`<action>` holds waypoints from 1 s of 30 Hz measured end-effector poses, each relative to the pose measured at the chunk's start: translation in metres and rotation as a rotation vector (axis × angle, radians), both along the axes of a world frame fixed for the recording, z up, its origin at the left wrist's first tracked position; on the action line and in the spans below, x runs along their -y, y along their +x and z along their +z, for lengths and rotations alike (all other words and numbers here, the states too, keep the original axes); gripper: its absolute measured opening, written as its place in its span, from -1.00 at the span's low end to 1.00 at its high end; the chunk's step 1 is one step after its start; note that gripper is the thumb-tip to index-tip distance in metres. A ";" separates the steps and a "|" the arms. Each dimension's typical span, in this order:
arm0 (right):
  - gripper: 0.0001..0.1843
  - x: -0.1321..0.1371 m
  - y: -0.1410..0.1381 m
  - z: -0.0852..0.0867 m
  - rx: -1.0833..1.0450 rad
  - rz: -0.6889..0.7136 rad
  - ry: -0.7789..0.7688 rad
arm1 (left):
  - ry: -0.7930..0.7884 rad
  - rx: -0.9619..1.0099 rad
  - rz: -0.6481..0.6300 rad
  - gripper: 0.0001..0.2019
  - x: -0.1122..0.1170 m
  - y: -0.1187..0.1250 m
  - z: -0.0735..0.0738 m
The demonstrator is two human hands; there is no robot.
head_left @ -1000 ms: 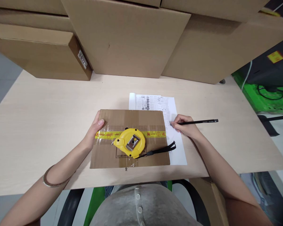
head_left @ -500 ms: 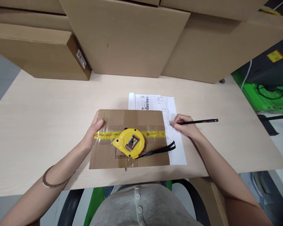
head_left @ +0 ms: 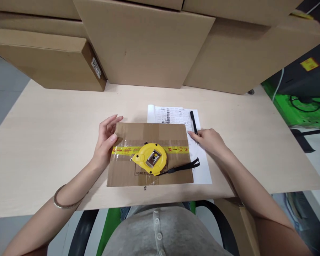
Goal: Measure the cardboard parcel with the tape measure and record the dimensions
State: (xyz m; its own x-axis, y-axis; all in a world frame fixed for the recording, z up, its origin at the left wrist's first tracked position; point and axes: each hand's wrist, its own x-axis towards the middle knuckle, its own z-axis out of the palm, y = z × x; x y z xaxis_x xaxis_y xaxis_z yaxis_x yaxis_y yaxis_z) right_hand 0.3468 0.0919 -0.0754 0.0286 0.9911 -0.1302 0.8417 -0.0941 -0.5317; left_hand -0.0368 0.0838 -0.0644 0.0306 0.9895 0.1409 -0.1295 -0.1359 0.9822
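A flat cardboard box (head_left: 138,133) with a yellow tape stripe lies on the table in front of me. A yellow tape measure (head_left: 150,159) with a black strap rests on top of it. My left hand (head_left: 106,140) is at the box's left edge, fingers spread and lifted, thumb touching the cardboard. My right hand (head_left: 206,138) rests on a printed paper sheet (head_left: 200,167) to the right of the box. A black pen (head_left: 193,122) lies on the sheet by its fingertips, which touch it or lie just beside it; the fingers are loosely extended.
Large cardboard boxes (head_left: 146,46) are stacked along the back of the pale wooden table (head_left: 56,117). A green machine with cables (head_left: 304,106) stands to the right. A chair's black frame (head_left: 218,220) and a smaller box sit below the table's front edge.
My right hand has laid the pen down on the paper. My left hand has opened and lifted its fingers off the box's left edge.
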 end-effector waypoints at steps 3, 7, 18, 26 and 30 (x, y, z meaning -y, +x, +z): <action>-0.33 -0.002 -0.012 0.010 0.135 -0.036 0.056 | 0.148 -0.006 -0.029 -0.73 0.002 -0.003 0.006; -0.46 0.005 -0.037 0.045 0.235 -0.109 0.186 | 0.088 -0.020 -0.090 -0.63 0.008 -0.007 0.006; -0.51 0.056 -0.140 0.096 0.072 0.566 0.508 | -0.012 0.078 -0.093 -0.58 0.014 -0.002 0.003; -0.51 0.051 -0.156 0.111 -0.250 0.612 0.266 | -0.072 0.126 -0.126 -0.50 0.018 -0.003 0.004; -0.54 0.024 -0.184 0.118 -0.144 0.689 0.283 | -0.110 0.194 -0.110 -0.50 0.018 -0.001 0.005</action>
